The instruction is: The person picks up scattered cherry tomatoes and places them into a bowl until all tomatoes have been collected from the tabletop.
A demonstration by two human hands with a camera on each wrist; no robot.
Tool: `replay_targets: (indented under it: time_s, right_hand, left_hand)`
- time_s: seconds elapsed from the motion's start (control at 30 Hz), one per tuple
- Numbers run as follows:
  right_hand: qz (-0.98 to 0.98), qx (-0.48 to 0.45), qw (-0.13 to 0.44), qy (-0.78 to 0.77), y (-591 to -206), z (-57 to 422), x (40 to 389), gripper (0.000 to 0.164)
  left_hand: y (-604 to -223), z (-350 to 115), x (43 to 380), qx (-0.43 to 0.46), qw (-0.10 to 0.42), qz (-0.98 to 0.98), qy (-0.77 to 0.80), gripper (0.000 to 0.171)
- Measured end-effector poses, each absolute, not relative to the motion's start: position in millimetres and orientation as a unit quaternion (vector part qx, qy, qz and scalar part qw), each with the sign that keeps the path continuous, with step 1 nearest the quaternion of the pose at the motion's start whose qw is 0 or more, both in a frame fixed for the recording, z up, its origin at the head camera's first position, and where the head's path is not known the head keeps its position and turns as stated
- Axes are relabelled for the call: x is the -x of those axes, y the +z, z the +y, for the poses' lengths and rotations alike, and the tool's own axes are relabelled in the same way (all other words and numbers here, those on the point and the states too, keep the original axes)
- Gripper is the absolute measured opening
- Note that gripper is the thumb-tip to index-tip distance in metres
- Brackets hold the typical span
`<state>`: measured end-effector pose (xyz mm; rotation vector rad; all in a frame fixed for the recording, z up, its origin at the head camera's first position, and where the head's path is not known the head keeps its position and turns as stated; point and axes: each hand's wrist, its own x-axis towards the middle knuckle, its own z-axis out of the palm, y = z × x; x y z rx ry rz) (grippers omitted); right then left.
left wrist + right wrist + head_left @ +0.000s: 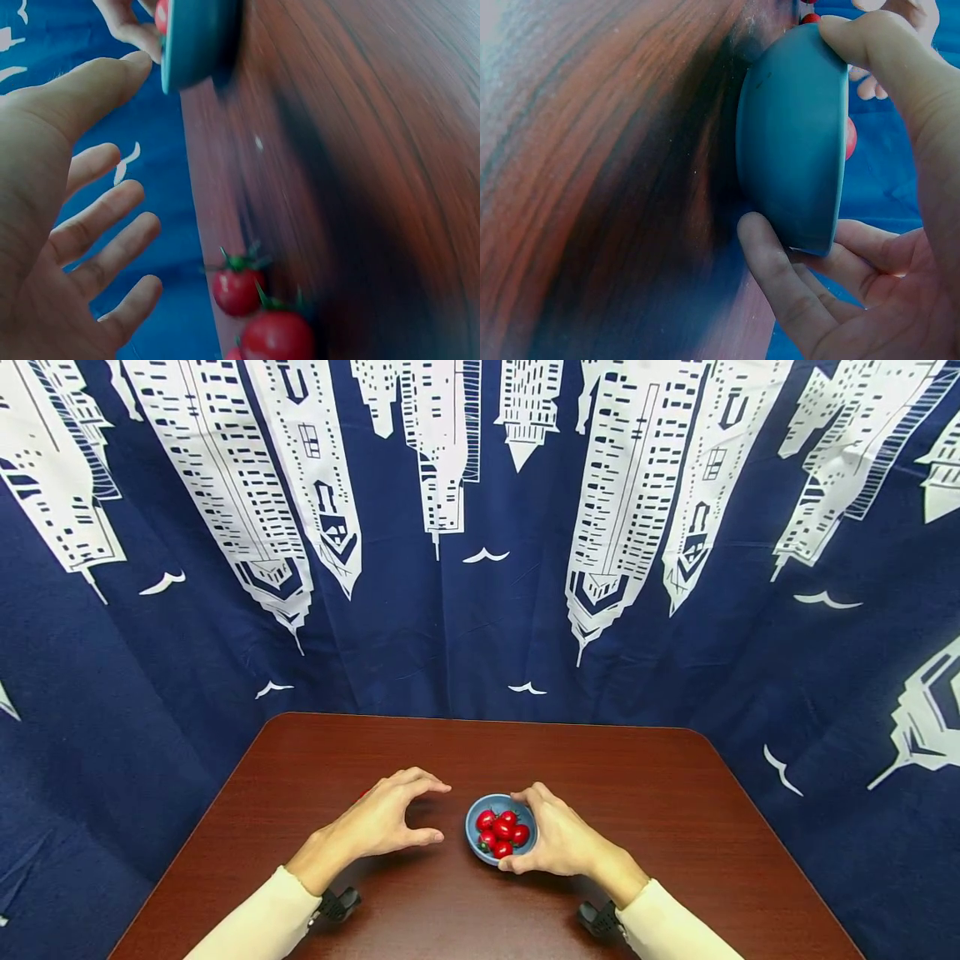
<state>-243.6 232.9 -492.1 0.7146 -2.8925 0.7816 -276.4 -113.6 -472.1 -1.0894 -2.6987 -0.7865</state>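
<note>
A small blue bowl (472, 842) stands on the table, holding several red cherry tomatoes (503, 828). My right hand (557, 835) grips the bowl from its right side. In the right wrist view, the thumb presses near one side of the rim and the fingers reach round the opposite side of the bowl wall (791, 142). To the left of the bowl my left hand (381, 817) hovers with thumb and fingers spread, nothing between them. Loose tomatoes with green stems (238, 289) lie beyond the left hand, mostly hidden behind it in the head view.
The brown wooden table (622, 777) has rounded far corners. Behind and beside it hangs a dark blue cloth (480, 635) printed with white buildings and birds. Both wrists wear black straps with small devices (597, 917).
</note>
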Motion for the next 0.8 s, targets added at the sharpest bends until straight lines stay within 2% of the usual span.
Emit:
replay_targets:
  time_s: [0.4,0.8]
  right_hand:
    - [-0.937,-0.241,0.048,0.247,-492.8,231.5,244.8,0.1]
    - [-0.938,-0.236,0.052,0.25,-496.4,234.8,244.3,0.098]
  left_hand:
    - [-483.0,-150.8,283.9,0.312,0.085,-0.918,-0.23,0.064]
    - [-496.0,-165.1,300.2,0.311,0.066,-0.922,-0.223,0.065]
